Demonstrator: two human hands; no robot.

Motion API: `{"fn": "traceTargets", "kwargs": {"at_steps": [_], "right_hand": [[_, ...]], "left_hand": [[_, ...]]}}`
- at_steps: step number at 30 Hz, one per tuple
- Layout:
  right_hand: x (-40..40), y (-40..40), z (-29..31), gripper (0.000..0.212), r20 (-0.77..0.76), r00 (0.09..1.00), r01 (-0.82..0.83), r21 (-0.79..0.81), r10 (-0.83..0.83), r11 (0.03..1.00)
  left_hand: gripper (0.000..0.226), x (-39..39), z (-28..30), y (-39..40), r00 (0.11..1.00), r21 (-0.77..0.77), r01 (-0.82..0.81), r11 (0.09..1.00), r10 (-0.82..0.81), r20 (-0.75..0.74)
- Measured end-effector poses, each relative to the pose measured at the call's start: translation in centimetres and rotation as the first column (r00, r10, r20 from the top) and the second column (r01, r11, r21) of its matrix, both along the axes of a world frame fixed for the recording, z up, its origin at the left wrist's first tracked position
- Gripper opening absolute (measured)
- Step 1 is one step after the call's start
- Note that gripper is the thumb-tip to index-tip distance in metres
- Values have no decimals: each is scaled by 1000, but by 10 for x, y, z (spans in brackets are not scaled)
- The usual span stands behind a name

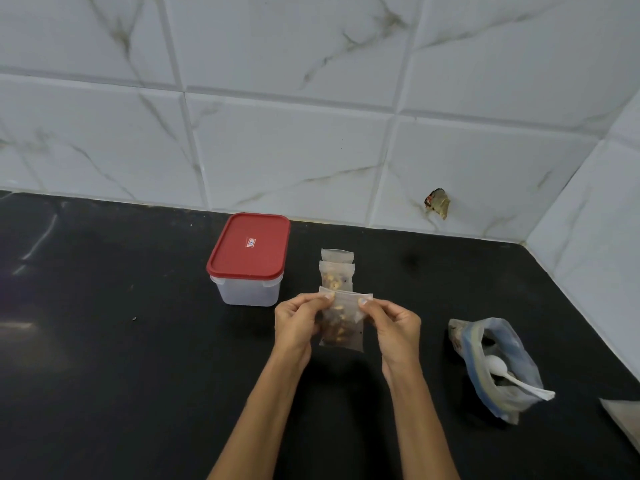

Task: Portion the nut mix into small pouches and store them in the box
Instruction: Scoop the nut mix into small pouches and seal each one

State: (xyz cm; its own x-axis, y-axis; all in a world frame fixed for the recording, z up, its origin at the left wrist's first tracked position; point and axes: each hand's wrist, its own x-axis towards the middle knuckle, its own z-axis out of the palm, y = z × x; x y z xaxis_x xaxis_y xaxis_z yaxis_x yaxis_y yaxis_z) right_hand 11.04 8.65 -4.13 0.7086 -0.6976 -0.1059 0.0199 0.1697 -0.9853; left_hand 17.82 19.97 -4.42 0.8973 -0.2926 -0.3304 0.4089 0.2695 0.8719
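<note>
Both hands, left and right, are pinching one filled pouch; two more pouches are lying beyond. The lidded box is standing far left; the bag, right, is holding a spoon.

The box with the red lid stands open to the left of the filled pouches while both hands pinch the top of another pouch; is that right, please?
Not quite: the box is closed, its red lid seated on top, as the head view shows. It does stand left of the filled pouches, and the left hand and right hand pinch the top of another pouch.

Two bare forearms, left hand and right hand ringless
</note>
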Motion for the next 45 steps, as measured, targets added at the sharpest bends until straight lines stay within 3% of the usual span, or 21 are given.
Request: {"fn": "traceTargets", "kwargs": {"at_steps": [9,15,20,25,28,33,36,39,41,45], "right_hand": [[0,-6,-3,12,38,999,11,16,-12,1000],[1,-14,2,10,131,991,-39,113,24,993],[2,-16,4,13,175,982,-101,160,72,982],[3,-14,5,13,163,983,-113,149,89,982],[2,-14,4,13,140,986,-110,131,92,985],[3,-13,1,13,125,988,-100,103,87,990],[6,-12,-3,14,102,992,-84,121,71,989],[8,-10,-4,38,109,989,-116,195,96,974],[7,-9,-3,48,120,983,-162,220,138,962],[7,-5,-5,29,68,982,-184,132,176,974]], "left_hand": [[7,6,0,2,1000,-53,9,999,-10,-14],[16,5,4,-4,992,-63,95,994,-89,94],[19,13,5,-9,996,-133,67,989,-75,-51],[36,6,1,-8,944,-53,298,953,-286,165],[39,7,-2,-9,927,15,318,948,-314,206],[21,8,-9,-13,941,12,271,962,-268,206],[24,7,-8,-14,953,1,246,969,-242,181],[32,8,-7,-13,957,-16,240,971,-233,174],[25,7,-8,-12,958,-5,229,974,-224,177],[14,4,-11,-12,961,84,201,976,-213,176]]}}
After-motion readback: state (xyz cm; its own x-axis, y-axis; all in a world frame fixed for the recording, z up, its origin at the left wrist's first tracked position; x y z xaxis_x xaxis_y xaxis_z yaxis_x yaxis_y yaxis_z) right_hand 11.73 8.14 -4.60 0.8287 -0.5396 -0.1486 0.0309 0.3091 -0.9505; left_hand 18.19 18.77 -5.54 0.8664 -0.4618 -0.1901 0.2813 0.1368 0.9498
